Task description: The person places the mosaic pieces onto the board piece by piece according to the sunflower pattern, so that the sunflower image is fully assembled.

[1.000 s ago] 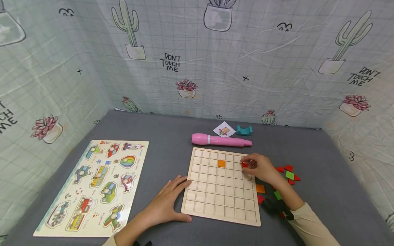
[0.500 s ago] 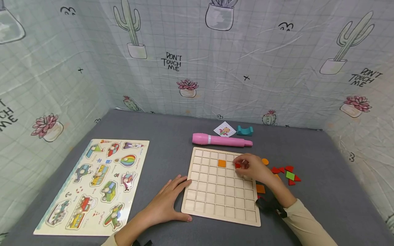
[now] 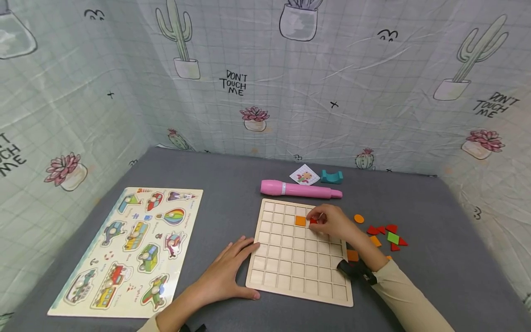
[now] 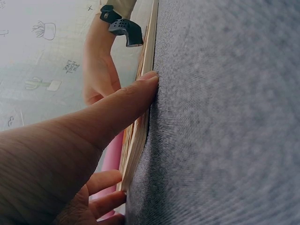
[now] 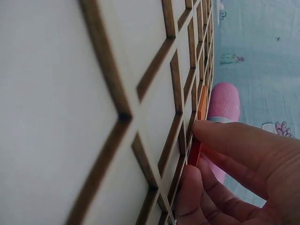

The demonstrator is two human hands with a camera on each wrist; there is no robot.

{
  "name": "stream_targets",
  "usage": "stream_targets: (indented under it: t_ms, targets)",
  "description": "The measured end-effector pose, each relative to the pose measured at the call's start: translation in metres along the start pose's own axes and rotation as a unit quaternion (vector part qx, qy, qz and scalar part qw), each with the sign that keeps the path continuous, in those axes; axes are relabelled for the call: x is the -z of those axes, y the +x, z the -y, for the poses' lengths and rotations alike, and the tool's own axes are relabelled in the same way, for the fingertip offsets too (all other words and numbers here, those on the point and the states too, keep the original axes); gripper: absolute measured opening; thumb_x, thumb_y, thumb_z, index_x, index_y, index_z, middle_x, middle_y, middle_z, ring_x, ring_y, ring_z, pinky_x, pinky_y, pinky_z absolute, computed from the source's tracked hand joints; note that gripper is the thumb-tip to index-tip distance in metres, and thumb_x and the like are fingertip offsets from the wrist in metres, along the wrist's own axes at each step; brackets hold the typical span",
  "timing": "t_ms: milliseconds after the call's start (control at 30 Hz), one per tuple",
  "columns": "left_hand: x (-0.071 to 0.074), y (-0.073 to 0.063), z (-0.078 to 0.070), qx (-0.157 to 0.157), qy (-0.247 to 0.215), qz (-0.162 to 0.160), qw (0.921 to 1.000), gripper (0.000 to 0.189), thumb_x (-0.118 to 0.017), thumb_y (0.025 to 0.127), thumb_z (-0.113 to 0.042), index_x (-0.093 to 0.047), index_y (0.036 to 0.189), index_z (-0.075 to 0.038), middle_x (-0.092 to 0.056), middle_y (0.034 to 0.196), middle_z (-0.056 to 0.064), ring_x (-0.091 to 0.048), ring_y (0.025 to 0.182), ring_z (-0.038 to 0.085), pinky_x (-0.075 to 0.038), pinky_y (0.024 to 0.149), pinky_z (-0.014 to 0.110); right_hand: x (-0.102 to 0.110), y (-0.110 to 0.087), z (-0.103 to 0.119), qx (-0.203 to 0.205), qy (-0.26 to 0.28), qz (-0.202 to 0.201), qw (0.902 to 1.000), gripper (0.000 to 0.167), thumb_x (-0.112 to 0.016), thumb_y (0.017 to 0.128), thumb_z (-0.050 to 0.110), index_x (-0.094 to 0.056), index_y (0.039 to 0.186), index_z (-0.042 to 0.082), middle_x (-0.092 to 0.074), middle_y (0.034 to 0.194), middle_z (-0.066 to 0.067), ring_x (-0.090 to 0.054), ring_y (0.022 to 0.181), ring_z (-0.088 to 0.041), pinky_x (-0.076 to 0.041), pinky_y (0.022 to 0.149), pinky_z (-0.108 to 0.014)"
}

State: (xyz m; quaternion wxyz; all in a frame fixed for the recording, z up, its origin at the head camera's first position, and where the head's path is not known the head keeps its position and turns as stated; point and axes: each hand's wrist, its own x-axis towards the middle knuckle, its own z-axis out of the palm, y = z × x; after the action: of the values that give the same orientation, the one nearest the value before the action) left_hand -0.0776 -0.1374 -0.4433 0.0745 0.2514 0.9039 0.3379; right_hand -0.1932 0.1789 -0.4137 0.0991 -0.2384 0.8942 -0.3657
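A light wooden grid board (image 3: pixel 298 265) lies on the grey table. An orange square tile (image 3: pixel 300 221) sits in a cell of its second row from the back. Just right of that tile, my right hand (image 3: pixel 333 224) pinches a small red piece (image 3: pixel 313 221) between thumb and fingers. In the right wrist view the red piece (image 5: pixel 194 152) is low against the grid ridges, its outline partly covered by fingertips. My left hand (image 3: pixel 226 272) lies spread at the board's left side, fingertips and thumb near its edge. The left wrist view has the thumb along the board's side (image 4: pixel 137 140).
Loose red, green and orange pieces (image 3: pixel 393 238) are scattered right of the board, with an orange disc (image 3: pixel 358 218). Behind it lie a pink wand-like tube (image 3: pixel 303 189), a patterned card (image 3: pixel 304 175) and a teal cradle (image 3: pixel 332 177). A vehicle peg puzzle (image 3: pixel 166 258) is at left.
My right hand has moved left across the board with the red piece, from near the right edge to beside the orange tile. The left hand has stayed in place.
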Motion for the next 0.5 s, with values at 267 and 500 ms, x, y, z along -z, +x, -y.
stream_targets:
  t_ms: [267,500]
  targets:
    - [-0.0007,0.0006,0.0012,-0.001,0.005,-0.001,1.0,0.104,-0.086,0.064,-0.054,-0.043,0.147,-0.009,-0.037,0.152,0.013,-0.023,0.146,0.035,-0.018,0.118,0.057,0.001,0.0011,-0.0013,-0.002,0.008,0.006,0.9999,0.011,-0.07,0.086,-0.001,-0.071,0.097,-0.003,-0.06,0.076,-0.002,-0.05,0.064,-0.014,-0.043,0.055,-0.022]
    - [-0.0015,0.001,0.0019,-0.001,0.005,0.0,1.0,0.104,-0.086,0.064,-0.054,-0.043,0.147,-0.009,-0.037,0.152,0.012,-0.023,0.146,0.035,-0.018,0.118,0.056,0.0011,0.0018,-0.0016,-0.006,0.005,0.013,0.9999,0.01,-0.07,0.086,-0.002,-0.072,0.096,-0.002,-0.062,0.077,-0.003,-0.05,0.065,-0.015,-0.042,0.054,-0.021]
